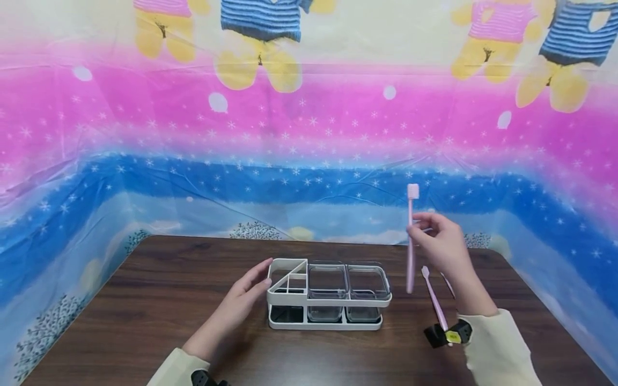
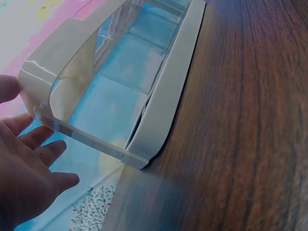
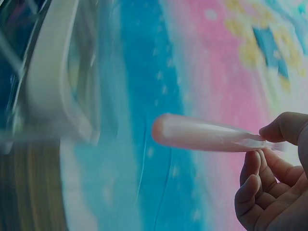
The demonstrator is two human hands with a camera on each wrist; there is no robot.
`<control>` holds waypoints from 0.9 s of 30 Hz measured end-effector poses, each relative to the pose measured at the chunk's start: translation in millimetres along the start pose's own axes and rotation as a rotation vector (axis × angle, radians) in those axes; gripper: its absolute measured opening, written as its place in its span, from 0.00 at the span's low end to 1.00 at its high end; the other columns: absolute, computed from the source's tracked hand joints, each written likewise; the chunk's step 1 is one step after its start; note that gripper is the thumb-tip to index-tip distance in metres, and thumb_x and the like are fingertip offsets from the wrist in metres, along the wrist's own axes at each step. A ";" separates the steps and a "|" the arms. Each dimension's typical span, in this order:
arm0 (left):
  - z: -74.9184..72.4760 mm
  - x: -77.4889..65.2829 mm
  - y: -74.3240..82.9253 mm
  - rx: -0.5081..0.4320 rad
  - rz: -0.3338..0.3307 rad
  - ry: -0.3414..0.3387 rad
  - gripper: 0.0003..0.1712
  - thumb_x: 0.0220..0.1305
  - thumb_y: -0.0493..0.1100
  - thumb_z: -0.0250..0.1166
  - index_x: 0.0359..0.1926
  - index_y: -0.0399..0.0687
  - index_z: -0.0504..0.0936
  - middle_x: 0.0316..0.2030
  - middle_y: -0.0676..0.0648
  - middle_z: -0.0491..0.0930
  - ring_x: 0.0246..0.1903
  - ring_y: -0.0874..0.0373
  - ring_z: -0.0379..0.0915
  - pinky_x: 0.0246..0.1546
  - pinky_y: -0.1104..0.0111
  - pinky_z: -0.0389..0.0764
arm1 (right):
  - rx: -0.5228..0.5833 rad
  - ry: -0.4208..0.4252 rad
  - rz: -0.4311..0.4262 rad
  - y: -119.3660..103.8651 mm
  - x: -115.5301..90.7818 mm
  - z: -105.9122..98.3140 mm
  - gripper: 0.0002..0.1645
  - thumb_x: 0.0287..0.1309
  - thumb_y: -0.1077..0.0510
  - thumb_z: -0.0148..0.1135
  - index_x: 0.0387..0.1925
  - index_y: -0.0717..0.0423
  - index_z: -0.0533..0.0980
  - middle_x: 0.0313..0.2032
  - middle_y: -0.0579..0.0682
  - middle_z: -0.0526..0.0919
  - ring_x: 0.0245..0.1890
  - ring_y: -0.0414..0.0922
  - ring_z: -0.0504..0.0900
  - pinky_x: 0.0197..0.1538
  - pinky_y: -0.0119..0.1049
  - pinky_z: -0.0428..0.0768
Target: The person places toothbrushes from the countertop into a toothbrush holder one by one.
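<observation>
A white two-tier toothbrush holder (image 1: 330,303) stands on the table, with divided slots at its left end and two clear cups (image 1: 327,280) in its right part. My left hand (image 1: 243,295) touches the holder's left end; in the left wrist view its fingers (image 2: 36,139) are spread and mostly extended. Right of the holder, my right hand (image 1: 441,241) pinches a pink toothbrush (image 1: 410,257) upright, bristle head up, above the table. The handle's rounded end (image 3: 192,132) faces the camera in the right wrist view.
Another pink toothbrush (image 1: 434,300) lies on the table below the right wrist, partly covered by the wrist strap. Beside it, a further pink handle (image 1: 449,284) is mostly hidden by the right arm. A printed cloth (image 1: 309,134) hangs behind the dark wooden table (image 1: 159,289).
</observation>
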State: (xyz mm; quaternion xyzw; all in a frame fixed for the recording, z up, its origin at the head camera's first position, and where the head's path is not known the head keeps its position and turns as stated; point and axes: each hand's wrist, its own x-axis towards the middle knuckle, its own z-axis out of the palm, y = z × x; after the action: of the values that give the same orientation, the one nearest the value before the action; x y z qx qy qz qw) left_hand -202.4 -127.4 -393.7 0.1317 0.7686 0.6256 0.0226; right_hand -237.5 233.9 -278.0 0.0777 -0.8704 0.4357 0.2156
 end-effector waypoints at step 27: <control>1.2 0.6 -1.0 -0.014 0.005 -0.002 0.28 0.67 0.48 0.48 0.66 0.51 0.57 0.67 0.43 0.52 0.67 0.48 0.45 0.63 0.52 0.54 | 0.281 -0.218 -0.150 -96.8 -2.2 104.3 0.14 0.52 0.61 0.59 0.43 0.57 0.72 0.30 0.53 0.81 0.23 0.44 0.78 0.21 0.32 0.73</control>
State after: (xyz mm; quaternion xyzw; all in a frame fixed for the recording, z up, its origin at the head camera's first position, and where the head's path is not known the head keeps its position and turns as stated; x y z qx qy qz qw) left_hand -202.8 -126.3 -394.9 0.1343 0.7637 0.6310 0.0226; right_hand -236.3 92.3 -263.8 0.2186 -0.8109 0.5247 0.1392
